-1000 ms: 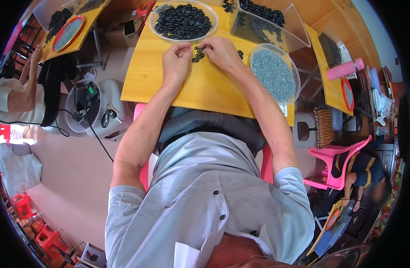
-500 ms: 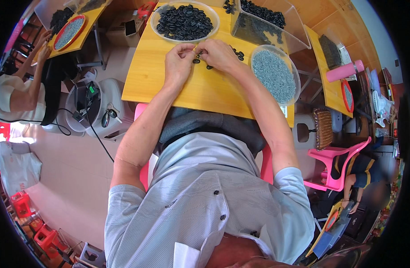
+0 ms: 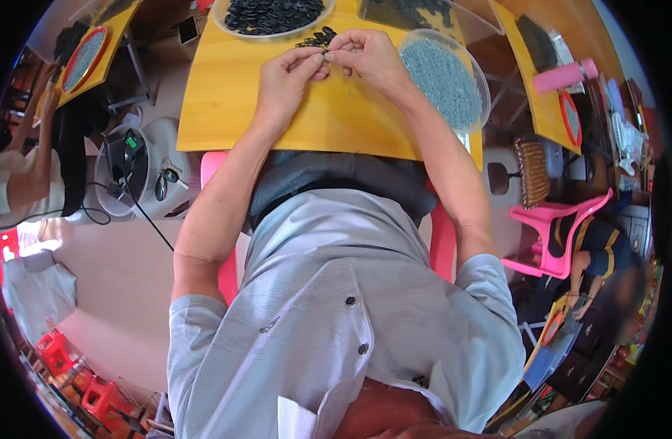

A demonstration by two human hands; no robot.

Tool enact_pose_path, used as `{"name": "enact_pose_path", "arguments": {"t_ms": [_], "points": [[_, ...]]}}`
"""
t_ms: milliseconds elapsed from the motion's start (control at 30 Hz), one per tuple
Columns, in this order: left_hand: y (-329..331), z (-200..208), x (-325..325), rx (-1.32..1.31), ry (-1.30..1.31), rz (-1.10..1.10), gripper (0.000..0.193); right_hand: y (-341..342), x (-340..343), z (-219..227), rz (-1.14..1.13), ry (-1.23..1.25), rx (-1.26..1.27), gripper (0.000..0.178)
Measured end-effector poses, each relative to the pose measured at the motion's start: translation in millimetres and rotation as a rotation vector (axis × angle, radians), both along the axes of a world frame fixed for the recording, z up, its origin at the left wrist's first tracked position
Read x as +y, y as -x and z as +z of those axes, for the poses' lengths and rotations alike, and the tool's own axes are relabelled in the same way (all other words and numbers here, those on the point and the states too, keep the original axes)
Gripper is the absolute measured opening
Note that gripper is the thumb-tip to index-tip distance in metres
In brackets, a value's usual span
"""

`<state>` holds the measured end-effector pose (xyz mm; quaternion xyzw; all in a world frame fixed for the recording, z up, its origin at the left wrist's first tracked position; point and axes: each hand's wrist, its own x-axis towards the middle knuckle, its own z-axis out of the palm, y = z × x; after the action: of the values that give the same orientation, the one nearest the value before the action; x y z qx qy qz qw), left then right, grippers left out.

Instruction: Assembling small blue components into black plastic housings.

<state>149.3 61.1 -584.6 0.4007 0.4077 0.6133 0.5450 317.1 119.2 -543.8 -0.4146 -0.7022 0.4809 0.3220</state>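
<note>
My left hand [image 3: 288, 73] and my right hand [image 3: 369, 58] meet fingertip to fingertip over the yellow table [image 3: 233, 110], pinching a small part between them; the part itself is too small to make out. Just beyond the fingers lies a little heap of small black parts [image 3: 315, 38]. A clear bowl of black parts [image 3: 270, 14] stands at the far edge. To the right of my right hand sits a clear bowl of blue-grey parts [image 3: 442, 77].
A clear box of dark parts [image 3: 409, 11] stands at the back right. A pink chair [image 3: 548, 234] and a seated person [image 3: 592, 249] are on the right. Another person [image 3: 17, 175] sits at the left near a white stool [image 3: 135, 172] with a cable.
My view has tipped, so the table and bowls sit higher in the picture. Both hands have lifted off the heap of black parts and now meet at the fingertips.
</note>
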Motion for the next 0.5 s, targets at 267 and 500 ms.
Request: {"name": "enact_pose_path", "arguments": {"t_ms": [267,500], "points": [[-7.1,4.5,-12.2,0.091,0.038,-0.081,0.020,-15.9,-29.5,4.0,-0.028,0.048,0.075,0.012],[-9.6,0.0,-15.7,0.387,0.028,-0.018,0.021,-19.8,-42.1,-5.2,-0.067,-0.062,-0.101,0.015]]}}
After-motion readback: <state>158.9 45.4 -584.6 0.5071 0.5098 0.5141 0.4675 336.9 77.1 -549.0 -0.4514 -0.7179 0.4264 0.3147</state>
